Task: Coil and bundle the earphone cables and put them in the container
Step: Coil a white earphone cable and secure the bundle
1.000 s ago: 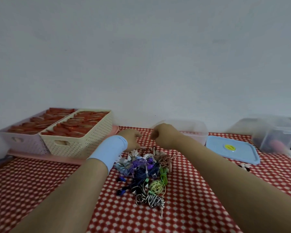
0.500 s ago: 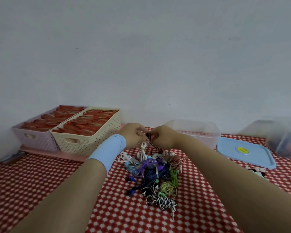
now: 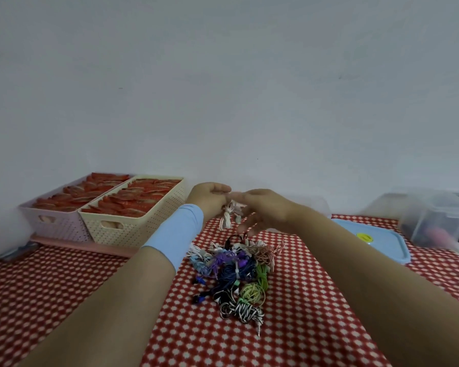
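The left hand (image 3: 210, 201) pinches a white coiled earphone cable (image 3: 226, 221) at its top. The bundle hangs above the tabletop (image 3: 64, 292), just beyond the pile of cables (image 3: 236, 274). The right hand (image 3: 263, 211) is just beside the bundle. Its fingers (image 3: 245, 227) are blurred, so I cannot tell whether they grip. The clear container (image 3: 317, 205) stands behind the right hand.

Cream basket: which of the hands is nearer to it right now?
Left. The left hand is just right of the cream basket; the right hand is farther right, beyond the pale cable bundle hanging between them.
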The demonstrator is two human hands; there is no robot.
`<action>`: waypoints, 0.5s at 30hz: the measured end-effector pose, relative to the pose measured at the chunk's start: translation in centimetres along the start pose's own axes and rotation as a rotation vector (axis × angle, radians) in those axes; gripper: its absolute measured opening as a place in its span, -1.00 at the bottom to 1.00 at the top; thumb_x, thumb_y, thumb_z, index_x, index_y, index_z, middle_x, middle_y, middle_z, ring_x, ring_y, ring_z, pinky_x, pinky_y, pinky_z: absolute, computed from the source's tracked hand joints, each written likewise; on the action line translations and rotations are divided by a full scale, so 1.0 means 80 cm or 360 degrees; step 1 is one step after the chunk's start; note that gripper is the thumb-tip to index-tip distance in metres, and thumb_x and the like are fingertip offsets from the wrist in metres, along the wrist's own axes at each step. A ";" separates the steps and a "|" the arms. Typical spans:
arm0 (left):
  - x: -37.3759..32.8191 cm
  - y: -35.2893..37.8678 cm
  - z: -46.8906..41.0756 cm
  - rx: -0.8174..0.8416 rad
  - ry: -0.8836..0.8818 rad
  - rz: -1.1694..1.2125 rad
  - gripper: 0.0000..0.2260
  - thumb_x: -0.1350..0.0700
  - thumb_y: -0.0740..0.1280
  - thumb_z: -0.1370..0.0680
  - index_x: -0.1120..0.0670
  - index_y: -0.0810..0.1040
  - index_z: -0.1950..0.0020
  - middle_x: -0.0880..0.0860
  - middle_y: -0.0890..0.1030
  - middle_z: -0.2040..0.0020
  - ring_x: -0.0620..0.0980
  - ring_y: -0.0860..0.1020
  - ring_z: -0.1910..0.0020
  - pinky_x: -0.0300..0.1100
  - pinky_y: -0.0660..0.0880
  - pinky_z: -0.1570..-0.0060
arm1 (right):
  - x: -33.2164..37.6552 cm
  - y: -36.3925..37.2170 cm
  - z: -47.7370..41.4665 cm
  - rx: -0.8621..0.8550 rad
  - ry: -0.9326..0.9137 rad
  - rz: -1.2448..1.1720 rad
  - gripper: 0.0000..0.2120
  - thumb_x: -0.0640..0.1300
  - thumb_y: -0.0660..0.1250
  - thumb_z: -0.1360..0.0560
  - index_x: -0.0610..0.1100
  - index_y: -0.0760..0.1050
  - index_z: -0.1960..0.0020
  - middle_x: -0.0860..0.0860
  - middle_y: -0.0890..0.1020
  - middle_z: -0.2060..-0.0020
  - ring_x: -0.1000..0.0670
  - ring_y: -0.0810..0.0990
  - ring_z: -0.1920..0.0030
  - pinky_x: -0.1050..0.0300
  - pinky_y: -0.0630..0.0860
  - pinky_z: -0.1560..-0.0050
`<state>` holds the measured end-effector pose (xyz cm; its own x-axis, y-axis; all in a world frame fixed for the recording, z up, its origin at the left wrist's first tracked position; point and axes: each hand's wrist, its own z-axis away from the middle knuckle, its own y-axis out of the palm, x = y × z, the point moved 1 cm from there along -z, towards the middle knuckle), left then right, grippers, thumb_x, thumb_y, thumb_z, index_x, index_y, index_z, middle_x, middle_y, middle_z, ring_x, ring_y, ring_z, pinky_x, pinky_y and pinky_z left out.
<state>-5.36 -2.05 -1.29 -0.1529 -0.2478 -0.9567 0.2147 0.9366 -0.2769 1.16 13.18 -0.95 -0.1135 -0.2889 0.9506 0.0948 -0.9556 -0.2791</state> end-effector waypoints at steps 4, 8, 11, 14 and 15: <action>-0.026 0.022 0.018 0.0131 0.0037 0.0096 -0.83 0.31 0.39 -0.53 0.04 0.62 0.02 0.05 0.64 0.00 0.02 0.63 -0.04 -0.10 0.63 -0.02 | -0.003 -0.021 0.022 -0.0030 -0.0038 0.0025 -0.56 -0.23 0.50 -0.49 -0.29 0.46 -0.30 -0.20 0.71 0.06 -0.10 0.72 0.15 0.03 0.68 0.14; -0.043 0.041 0.031 0.0305 0.0090 -0.0031 -0.83 0.27 0.39 -0.55 0.09 0.60 -0.11 0.07 0.62 -0.05 0.03 0.62 -0.06 -0.09 0.63 -0.03 | -0.007 -0.055 0.046 -0.0123 -0.0085 0.0075 -0.79 -0.18 0.45 -0.54 -0.31 0.63 -0.09 -0.13 0.72 0.16 -0.06 0.70 0.20 0.05 0.67 0.11; -0.047 0.072 0.045 0.0550 0.0079 -0.0062 -0.73 0.20 0.45 -0.52 0.09 0.57 -0.20 0.09 0.64 -0.10 0.04 0.64 -0.10 -0.07 0.61 -0.09 | -0.018 -0.082 0.069 -0.0200 -0.0098 0.0110 -0.80 -0.15 0.44 -0.55 -0.29 0.64 -0.07 -0.13 0.71 0.17 -0.03 0.68 0.24 0.14 0.63 0.22; -0.047 0.111 0.059 0.0662 0.0150 -0.0203 -0.66 0.24 0.49 -0.47 0.07 0.57 -0.22 0.06 0.67 -0.07 -0.01 0.65 -0.04 -0.21 0.60 0.03 | -0.034 -0.109 0.095 -0.0182 0.0007 0.0283 -0.81 -0.18 0.45 -0.54 -0.27 0.64 -0.09 -0.10 0.72 0.16 -0.01 0.68 0.23 0.18 0.58 0.25; -0.044 0.122 0.061 0.0693 0.0166 -0.0288 -0.63 0.25 0.50 -0.45 0.05 0.57 -0.23 0.05 0.67 -0.07 -0.02 0.65 -0.04 -0.20 0.60 -0.01 | -0.041 -0.117 0.101 -0.0176 0.0058 0.0351 -0.81 -0.18 0.45 -0.53 -0.28 0.64 -0.09 -0.11 0.72 0.16 -0.01 0.68 0.24 0.18 0.57 0.26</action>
<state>2.00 6.73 -1.06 -0.3161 -0.3503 -0.8817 0.5562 0.6845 -0.4713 8.67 23.57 -0.35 -0.1377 -0.4912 0.8601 0.0126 -0.8692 -0.4944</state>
